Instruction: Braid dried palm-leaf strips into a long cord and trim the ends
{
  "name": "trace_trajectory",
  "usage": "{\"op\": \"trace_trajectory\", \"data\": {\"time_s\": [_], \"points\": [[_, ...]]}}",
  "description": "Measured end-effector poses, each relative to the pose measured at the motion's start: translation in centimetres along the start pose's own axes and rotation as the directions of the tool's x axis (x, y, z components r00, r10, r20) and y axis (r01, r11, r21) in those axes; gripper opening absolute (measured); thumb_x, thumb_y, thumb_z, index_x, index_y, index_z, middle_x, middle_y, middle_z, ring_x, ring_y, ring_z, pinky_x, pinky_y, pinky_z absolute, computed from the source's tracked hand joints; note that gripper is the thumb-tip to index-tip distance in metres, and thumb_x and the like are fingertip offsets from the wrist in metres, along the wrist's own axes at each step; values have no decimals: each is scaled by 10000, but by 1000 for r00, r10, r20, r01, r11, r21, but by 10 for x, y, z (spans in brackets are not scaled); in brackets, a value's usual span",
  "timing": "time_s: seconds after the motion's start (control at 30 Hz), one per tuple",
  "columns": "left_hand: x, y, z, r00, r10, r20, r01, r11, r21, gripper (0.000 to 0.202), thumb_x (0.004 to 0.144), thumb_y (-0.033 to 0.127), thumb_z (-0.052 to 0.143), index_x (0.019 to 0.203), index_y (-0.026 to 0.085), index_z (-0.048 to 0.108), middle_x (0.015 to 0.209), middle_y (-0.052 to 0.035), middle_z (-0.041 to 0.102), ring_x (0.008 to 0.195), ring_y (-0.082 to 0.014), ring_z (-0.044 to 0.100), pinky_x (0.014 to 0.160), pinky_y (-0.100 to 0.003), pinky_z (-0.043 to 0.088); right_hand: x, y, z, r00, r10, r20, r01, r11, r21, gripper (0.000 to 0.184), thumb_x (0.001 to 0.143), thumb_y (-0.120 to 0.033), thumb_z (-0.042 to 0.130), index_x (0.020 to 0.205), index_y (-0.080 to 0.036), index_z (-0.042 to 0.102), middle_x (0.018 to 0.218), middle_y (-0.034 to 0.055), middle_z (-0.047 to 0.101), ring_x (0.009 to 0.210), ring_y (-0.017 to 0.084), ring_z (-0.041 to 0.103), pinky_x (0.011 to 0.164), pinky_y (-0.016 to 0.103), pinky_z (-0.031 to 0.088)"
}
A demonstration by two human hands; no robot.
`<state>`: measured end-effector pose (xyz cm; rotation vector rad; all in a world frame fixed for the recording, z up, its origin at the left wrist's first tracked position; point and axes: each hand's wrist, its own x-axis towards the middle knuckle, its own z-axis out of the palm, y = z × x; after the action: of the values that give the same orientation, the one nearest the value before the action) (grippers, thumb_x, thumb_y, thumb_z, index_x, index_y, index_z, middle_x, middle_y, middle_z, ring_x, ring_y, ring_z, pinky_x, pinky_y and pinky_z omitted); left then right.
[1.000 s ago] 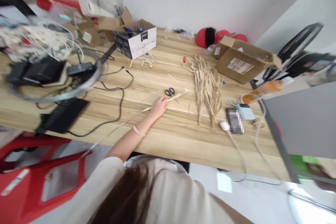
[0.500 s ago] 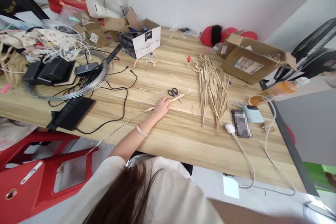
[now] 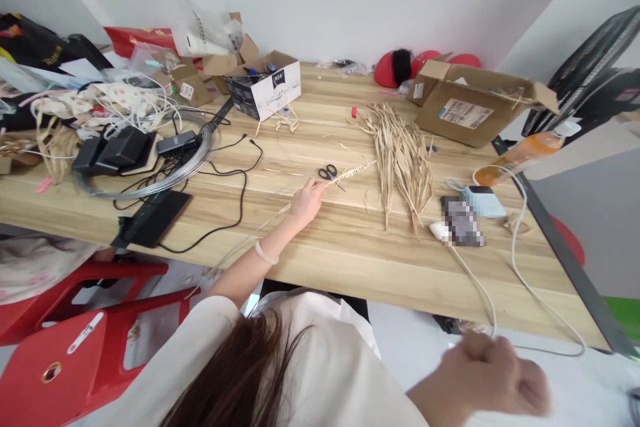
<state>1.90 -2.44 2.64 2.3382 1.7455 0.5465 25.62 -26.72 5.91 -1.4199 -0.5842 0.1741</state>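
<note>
My left hand [image 3: 306,203] is closed around a thin metal wire wrapped with pale straw strip [image 3: 353,172], just above the table. The wrapped end points right, over black-handled scissors [image 3: 328,172]; the bare wire runs back under my forearm toward the red stools. My right hand [image 3: 493,373] is off the table's front edge at lower right, blurred, its fingers curled into a fist; what it holds, if anything, is hidden. A bundle of dried, straw-coloured leaves [image 3: 400,167] lies right of the scissors.
A coil of wire [image 3: 190,177], black cables and a black tablet-like slab [image 3: 163,219] lie left. Cardboard boxes [image 3: 457,107] stand at the back. On the right are an orange drink bottle [image 3: 525,155], a power bank [image 3: 484,202] and a white cable. Red stools [image 3: 65,360] stand lower left.
My right hand has come up into view at lower right, in a fist. My left hand still grips the wrapped wire, whose tip now points slightly higher. The camera view has shifted slightly.
</note>
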Motion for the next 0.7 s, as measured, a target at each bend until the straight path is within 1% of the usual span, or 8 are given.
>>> {"op": "trace_trajectory", "data": {"time_s": [0.03,0.07,0.13,0.23,0.33,0.43,0.57,0.7], "points": [[-7,1,-8,999,13,-42,-14,999,-39,327,916,152,384,1133,163,629,1109,-104,589,908,-176,602,807,-280,479,-10,3,9,989,-13,-146,30,993,111,587,696,-269,662,479,-211,120,485,-47,87,424,83,91,389,280,66],[-16,2,-15,997,22,-78,-28,997,-78,317,919,167,388,1123,159,631,1083,-101,597,926,-176,598,835,-285,477,-19,7,16,992,35,-122,-13,985,174,556,686,-196,669,484,-206,151,499,-53,117,429,73,121,394,267,99],[-38,4,-27,992,24,-125,-45,985,-166,295,916,182,399,1084,155,639,1035,-92,618,919,-171,596,842,-288,482,-31,15,26,989,122,84,-137,970,199,528,721,-177,664,512,-207,181,498,-73,141,422,56,161,400,252,163],[-77,7,-36,989,-2,-150,-46,948,-314,253,899,202,429,1030,172,643,985,-69,645,868,-154,605,771,-266,498,-30,26,30,904,20,427,-43,998,43,430,783,-239,642,522,-204,302,490,-66,304,455,66,306,451,256,291],[-115,13,-37,988,-102,-112,34,868,-496,200,875,266,486,965,185,645,951,-61,650,700,-119,595,591,-222,475,-9,34,43,698,-131,704,211,977,-28,258,819,-254,610,601,-189,488,581,-9,512,570,110,486,563,277,412],[-146,18,-36,974,-221,58,197,688,-698,214,844,332,543,967,181,630,861,-45,639,498,-67,513,467,-207,402,15,38,77,576,-230,784,307,950,53,112,855,-278,562,850,-195,637,903,85,674,846,182,621,712,318,498],[-174,21,-34,909,-249,334,407,358,-840,274,746,393,673,905,177,619,523,44,471,436,-64,443,430,-184,324,33,37,133,388,-218,896,90,976,199,475,854,-337,545,1316,-256,466,1384,123,493,892,168,638,742,333,543],[-191,19,-33,838,-191,511,519,-14,-855,369,604,393,797,805,169,583,564,63,445,396,-11,355,401,-157,207,30,26,172,76,-210,975,-98,971,217,668,829,-301,530,1441,-340,266,1585,79,160,603,56,530,620,291,519]]}}
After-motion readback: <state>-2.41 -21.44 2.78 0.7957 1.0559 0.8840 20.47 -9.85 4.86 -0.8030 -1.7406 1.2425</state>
